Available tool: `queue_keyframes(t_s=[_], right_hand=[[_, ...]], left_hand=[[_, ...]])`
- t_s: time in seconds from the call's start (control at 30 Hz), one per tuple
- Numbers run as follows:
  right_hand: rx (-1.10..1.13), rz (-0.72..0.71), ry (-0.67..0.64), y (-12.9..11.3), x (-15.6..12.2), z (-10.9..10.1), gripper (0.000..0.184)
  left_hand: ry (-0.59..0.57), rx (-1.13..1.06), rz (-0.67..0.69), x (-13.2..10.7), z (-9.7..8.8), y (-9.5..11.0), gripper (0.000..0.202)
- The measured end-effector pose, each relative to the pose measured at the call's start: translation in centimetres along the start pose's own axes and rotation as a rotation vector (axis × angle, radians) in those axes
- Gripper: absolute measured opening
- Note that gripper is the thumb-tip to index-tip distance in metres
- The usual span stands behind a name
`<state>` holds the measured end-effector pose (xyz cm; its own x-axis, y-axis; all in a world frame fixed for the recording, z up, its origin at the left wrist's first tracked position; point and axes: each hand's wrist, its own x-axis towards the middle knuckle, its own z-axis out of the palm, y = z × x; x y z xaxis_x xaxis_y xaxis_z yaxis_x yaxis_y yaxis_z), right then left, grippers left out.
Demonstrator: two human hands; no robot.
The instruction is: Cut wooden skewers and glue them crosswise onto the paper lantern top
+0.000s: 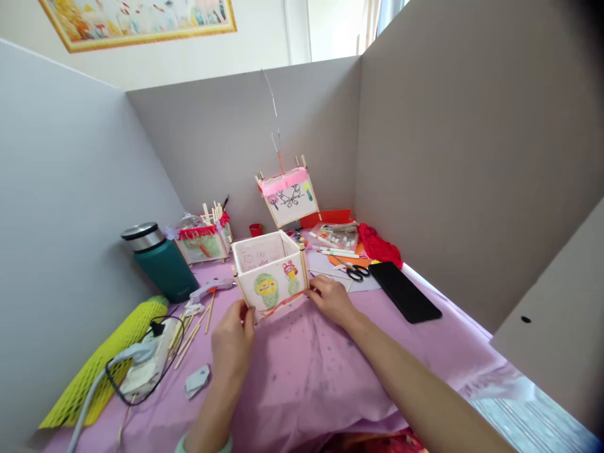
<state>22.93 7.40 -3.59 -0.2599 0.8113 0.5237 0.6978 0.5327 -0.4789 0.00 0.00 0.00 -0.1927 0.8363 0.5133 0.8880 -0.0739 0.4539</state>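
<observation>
Left hand [233,343] and right hand [333,301] grip the paper box [271,277] by its lower corners.

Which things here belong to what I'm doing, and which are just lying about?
In hand: paper box, red strip along its bottom edge, left hand, right hand.
Lying about: glue gun, scissors, phone, green flask, wooden sticks, hanging lantern.
</observation>
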Motion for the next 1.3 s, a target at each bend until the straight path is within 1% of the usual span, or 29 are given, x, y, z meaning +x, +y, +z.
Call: queue_keyframes(t_s=[0.13,0.23,0.43,0.53,0.6,0.63,0.7,0.8,0.83,0.9,0.97,1.0,1.1,1.2,1.3], right_hand=[[-0.012,-0.084,0.002,-0.8,-0.4,0.4,0.020],[-0.023,-0.148,-0.018,-1.6,-0.6,0.6,0.025],[0.023,-0.285,-0.107,-2.9,-1.0,0.7,0.026],[0.072,-0.317,-0.135,-3.4,-1.4,0.5,0.025],[0.103,-0.287,-0.124,-3.5,-1.4,0.4,0.024],[0.115,-0.249,-0.104,-3.5,-1.2,0.4,0.024],[0.130,-0.131,-0.035,-3.2,-0.3,0.3,0.028],[0.140,0.066,0.067,-2.2,2.4,0.5,0.031],[0.149,0.109,0.076,-1.8,3.5,0.7,0.031],[0.180,0.153,0.060,-1.1,5.5,1.1,0.038],[0.224,0.171,0.033,-0.7,7.0,1.7,0.044],[0.247,0.178,0.025,-0.6,7.4,1.9,0.043],[0.307,0.196,0.033,-0.8,7.3,2.0,0.034],[0.348,0.189,0.059,-1.4,5.9,1.4,0.028],[0.375,0.172,0.102,-2.0,4.2,0.5,0.026]], left_hand=[[-0.016,0.089,-0.051,2.0,-1.0,-1.0,0.018],[-0.028,0.124,-0.100,3.3,-1.1,-1.9,0.020],[-0.078,0.161,-0.186,4.5,-1.1,-3.8,0.027],[-0.114,0.164,-0.212,4.9,-1.2,-4.3,0.029],[-0.132,0.176,-0.221,5.0,-1.3,-4.4,0.031],[-0.137,0.186,-0.225,5.0,-1.3,-4.4,0.032],[-0.141,0.212,-0.232,4.9,-1.2,-4.4,0.034],[-0.139,0.262,-0.237,4.8,-1.1,-4.5,0.036],[-0.141,0.278,-0.238,4.8,-1.0,-4.5,0.037],[-0.150,0.305,-0.237,4.8,-0.9,-4.7,0.038],[-0.159,0.321,-0.235,5.0,-0.8,-4.8,0.038],[-0.163,0.323,-0.232,5.2,-0.8,-4.9,0.038],[-0.175,0.312,-0.217,6.1,-0.8,-4.9,0.034],[-0.185,0.293,-0.213,7.7,-0.7,-4.7,0.030],[-0.207,0.267,-0.197,9.5,-0.4,-4.4,0.027]])
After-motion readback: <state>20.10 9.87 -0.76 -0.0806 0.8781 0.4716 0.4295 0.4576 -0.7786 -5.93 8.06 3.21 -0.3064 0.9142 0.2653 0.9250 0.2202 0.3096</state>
